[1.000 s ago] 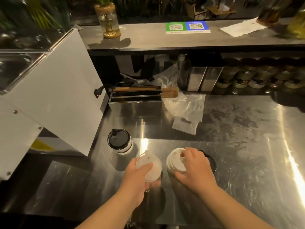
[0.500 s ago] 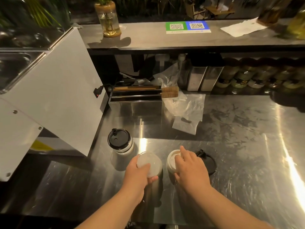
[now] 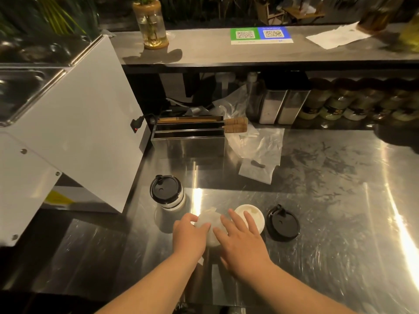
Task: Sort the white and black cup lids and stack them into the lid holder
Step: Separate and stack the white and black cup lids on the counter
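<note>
Gripping a white lid [image 3: 209,220] in the left hand [image 3: 189,236], right hand [image 3: 240,241] spread open beside it, white lid stack [image 3: 251,214] and black lid [image 3: 283,224] just right.

The counter [image 3: 328,200] is scratched, shiny steel. The black lid [image 3: 283,225] looks like glossy plastic, the white lid stack [image 3: 251,214] matt. The metal box [image 3: 188,143] is polished.

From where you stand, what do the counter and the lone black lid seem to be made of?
Counter: probably stainless steel, brushed, with swirl scratches and bright streaks of glare. Black lid: likely glossy moulded plastic, with small highlights on its rim.
</note>
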The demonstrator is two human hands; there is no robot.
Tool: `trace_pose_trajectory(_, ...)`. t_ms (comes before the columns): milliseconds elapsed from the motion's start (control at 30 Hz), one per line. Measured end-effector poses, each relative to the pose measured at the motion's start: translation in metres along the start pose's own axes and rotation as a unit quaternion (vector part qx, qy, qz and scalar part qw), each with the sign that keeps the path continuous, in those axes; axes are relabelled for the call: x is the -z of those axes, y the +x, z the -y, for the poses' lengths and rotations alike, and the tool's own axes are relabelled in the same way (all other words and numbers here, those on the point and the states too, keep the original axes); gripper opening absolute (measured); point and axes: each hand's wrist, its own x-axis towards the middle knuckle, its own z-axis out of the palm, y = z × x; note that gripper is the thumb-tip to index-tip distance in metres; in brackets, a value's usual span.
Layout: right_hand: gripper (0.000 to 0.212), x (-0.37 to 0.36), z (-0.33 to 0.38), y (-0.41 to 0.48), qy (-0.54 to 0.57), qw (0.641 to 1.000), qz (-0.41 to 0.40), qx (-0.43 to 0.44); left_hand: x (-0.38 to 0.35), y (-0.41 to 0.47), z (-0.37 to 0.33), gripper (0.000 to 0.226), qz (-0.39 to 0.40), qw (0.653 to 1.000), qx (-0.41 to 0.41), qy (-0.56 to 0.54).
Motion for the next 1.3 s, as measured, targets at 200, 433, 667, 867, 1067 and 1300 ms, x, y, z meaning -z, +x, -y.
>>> trace_pose_trajectory(200,0.067,0.002,0.001,0.004,0.000,1.000,-0.022,0.020,-0.001,0.003,0.003,0.030,0.012,1.000,0.007,0.017)
trace_pose_trajectory(433,0.058,0.007,0.002,0.015,-0.013,1.000,-0.004,0.026,0.002,0.009,0.004,0.035,0.056,0.996,0.066,-0.032)
trace_pose_trajectory(667,0.050,0.004,-0.002,0.025,-0.018,0.999,0.038,0.010,0.009,0.006,-0.001,0.036,0.038,0.997,0.057,-0.027)
trace_pose_trajectory(867,0.057,0.005,0.000,0.028,-0.010,1.000,0.023,-0.013,0.048,0.012,-0.021,0.056,-0.126,0.986,0.017,-0.105)
trace_pose_trajectory(1067,0.065,0.012,0.004,0.031,-0.016,0.999,-0.007,-0.036,0.075,0.046,-0.042,0.117,-0.076,0.992,-0.022,0.095)
trace_pose_trajectory(1300,0.049,0.038,0.007,0.041,0.013,0.996,-0.062,-0.059,0.080,0.076,-0.050,0.106,-0.019,0.969,-0.046,0.241)
